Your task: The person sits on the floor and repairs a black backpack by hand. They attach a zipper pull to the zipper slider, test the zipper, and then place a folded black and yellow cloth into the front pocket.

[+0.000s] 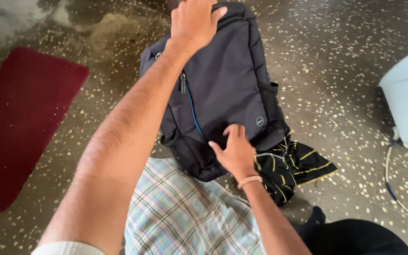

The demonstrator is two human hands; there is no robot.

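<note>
Two hands on a dark backpack

The left hand (193, 21) grips the backpack (223, 80) top at upper centre; the right hand (234, 151) rests loosely spread on its lower front, mid-frame.

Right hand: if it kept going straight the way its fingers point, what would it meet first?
The right hand already rests on the dark backpack, fingers pointing up its front panel, so it would likely just slide along that fabric.
</note>
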